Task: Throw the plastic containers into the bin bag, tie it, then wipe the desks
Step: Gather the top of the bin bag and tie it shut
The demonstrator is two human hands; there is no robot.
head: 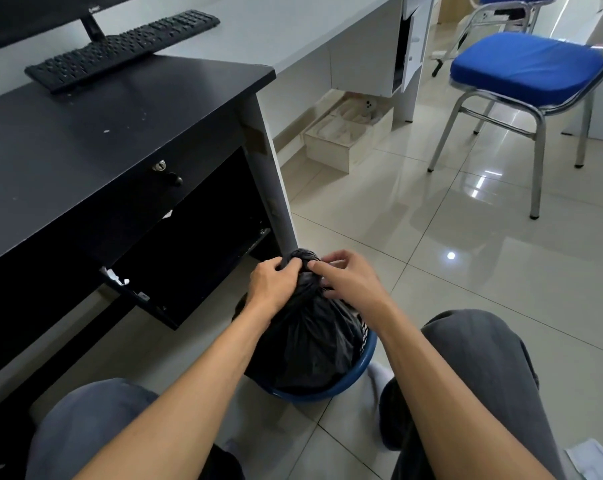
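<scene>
Just now the person is sitting low beside the black desk (120, 109), with the grey desk (276, 26) running behind it, both waiting to be wiped. Between the knees the bin bag (307, 334) is standing in a blue bin (362, 365), its gathered neck pointing straight up, close by the desk leg. No containers are showing outside it. The left hand (270, 285) is curling its fingers round the neck from the left. The right hand (348, 278) is pinching the plastic from the right, thumb against fingertips. Both are meeting at the knot (302, 259), equally near. Whether it is pulled fully tight is hard to tell under the fingers.
</scene>
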